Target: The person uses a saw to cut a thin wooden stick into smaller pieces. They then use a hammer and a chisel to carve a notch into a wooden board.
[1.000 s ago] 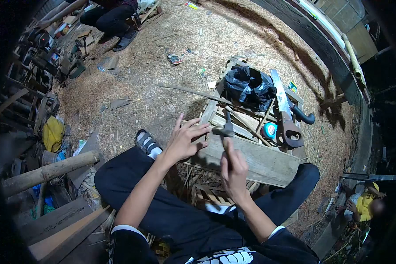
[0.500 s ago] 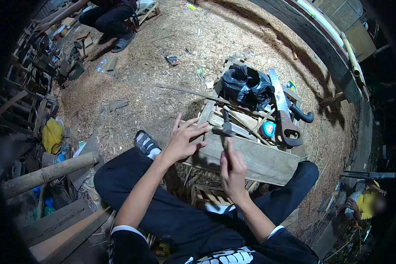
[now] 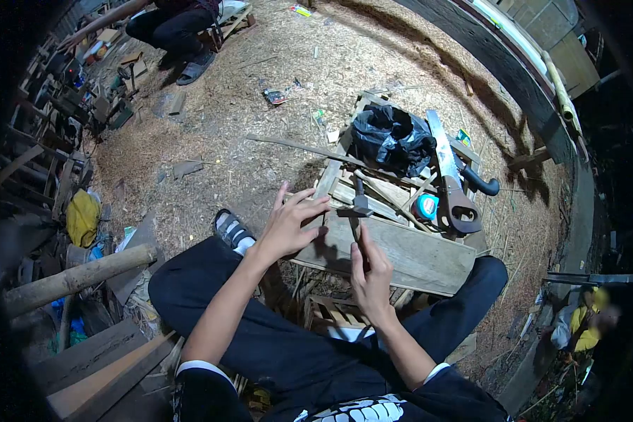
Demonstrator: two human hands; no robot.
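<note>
My right hand point(image 3: 370, 273) grips the handle of a claw hammer point(image 3: 359, 205), whose head hovers over the near end of a wide wooden plank point(image 3: 408, 254). My left hand point(image 3: 290, 224) rests with its fingers spread on the left end of that plank, just left of the hammer head. The plank lies across a low wooden crate point(image 3: 344, 184) between my knees. Whatever sits under the hammer head is too small to make out.
On the crate lie a black plastic bag point(image 3: 392, 139), a hand saw point(image 3: 451, 179) and a blue tape measure point(image 3: 427, 207). Sawdust covers the ground. A log point(image 3: 70, 277) and boards lie at left. One person sits at the top left point(image 3: 176, 28), another at the lower right point(image 3: 589, 320).
The hammer head has shifted slightly down and left over the plank, with my right hand a little lower. My left hand has stayed spread on the plank.
</note>
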